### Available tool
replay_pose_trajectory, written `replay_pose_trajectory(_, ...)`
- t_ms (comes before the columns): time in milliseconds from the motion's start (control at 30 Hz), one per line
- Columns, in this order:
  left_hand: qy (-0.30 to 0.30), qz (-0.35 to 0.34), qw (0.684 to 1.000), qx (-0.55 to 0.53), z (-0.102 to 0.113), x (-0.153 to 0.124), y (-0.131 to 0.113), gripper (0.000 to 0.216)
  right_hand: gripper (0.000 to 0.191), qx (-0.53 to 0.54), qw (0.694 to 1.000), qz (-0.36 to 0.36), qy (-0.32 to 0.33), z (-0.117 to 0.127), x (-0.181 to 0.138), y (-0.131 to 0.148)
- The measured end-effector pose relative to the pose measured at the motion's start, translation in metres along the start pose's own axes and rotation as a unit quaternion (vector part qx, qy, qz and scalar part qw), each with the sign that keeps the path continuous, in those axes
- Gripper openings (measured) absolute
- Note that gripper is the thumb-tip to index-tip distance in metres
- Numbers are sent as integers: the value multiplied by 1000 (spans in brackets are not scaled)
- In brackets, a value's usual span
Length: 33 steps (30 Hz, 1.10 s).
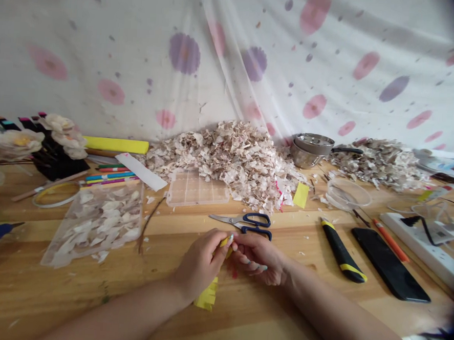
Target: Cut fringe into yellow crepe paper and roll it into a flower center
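Note:
Over the near middle of the table my two hands meet at the fingertips. My left hand (pixel 200 260) is closed on a strip of yellow crepe-like paper (pixel 207 296), whose fringed end hangs below the palm. At the strip's upper end, thumb and forefinger of my right hand (pixel 262 259) pinch the paper, while its other fingers curl loosely beneath. The part between the fingertips is mostly covered. Just beyond the hands lie scissors (pixel 242 224) with dark blue handles, their blades pointing left.
A large heap of pale petal-like flakes (pixel 228 154) stands at the back, behind a clear compartment box (pixel 198 190). To the left is a tray of flakes (pixel 97 218). On the right lie a utility knife (pixel 343 251), a black phone (pixel 390 264) and a power strip (pixel 430 249).

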<state>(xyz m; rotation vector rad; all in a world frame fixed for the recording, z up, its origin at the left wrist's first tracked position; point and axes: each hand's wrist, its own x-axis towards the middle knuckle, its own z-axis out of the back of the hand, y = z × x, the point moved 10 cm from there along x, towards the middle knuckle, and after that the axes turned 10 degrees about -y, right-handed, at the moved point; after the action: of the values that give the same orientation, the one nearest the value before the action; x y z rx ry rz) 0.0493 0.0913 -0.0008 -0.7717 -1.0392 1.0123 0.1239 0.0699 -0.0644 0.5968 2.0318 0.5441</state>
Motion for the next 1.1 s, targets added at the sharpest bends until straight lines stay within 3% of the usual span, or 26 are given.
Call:
replay_pose_trajectory(133,9,9,1000,-3,-2,0,2,17,23,-18,999,27,-20,2,-1,4)
replay_pose_trajectory(233,14,49,998,-42,-5,0,9,21,19,-29,993,104,-45,4,-1,16)
replay_pose_trajectory(367,18,145,974,-172,-14,-1,25,29,37,-91,967,218,-98,10,-2,30)
replay_pose_trajectory(433,5,205,950,-236,-19,-4,35,34,43,-160,940,279,-117,10,-4,37)
replay_pose_trajectory(500,-3,262,918,-299,-24,-7,43,39,42,-254,885,365,-136,7,-14,48)
replay_pose_trajectory(533,-1,284,903,-324,-27,-9,45,41,40,-305,844,417,-146,4,-21,55)
replay_pose_trajectory(633,26,315,879,-358,-35,-10,45,44,29,-453,682,559,-131,-17,-50,69)
replay_pose_trajectory(733,67,324,870,-364,-41,-10,41,47,25,-582,507,634,-42,-42,-70,62)
replay_pose_trajectory(767,78,326,869,-364,-43,-11,40,49,27,-608,468,641,-33,-44,-74,61)
replay_pose_trajectory(800,85,326,869,-363,-44,-11,38,49,29,-619,454,640,-28,-45,-75,62)
replay_pose_trajectory(833,85,324,871,-359,-44,-12,38,49,29,-619,467,630,-31,-44,-73,64)
replay_pose_trajectory(867,77,324,873,-356,-43,-13,38,48,27,-606,507,611,-47,-39,-69,69)
replay_pose_trajectory(933,37,303,892,-332,-34,-12,39,43,33,-536,653,527,-93,-21,-51,75)
replay_pose_trajectory(1000,-5,242,931,-274,-22,-9,34,35,48,-403,832,363,-121,3,-23,61)
replay_pose_trajectory(1033,-15,200,951,-237,-16,-7,28,32,54,-335,898,262,-112,9,-11,44)
replay_pose_trajectory(1100,-18,122,979,-160,-9,-5,16,29,55,-231,959,131,-97,10,0,18)
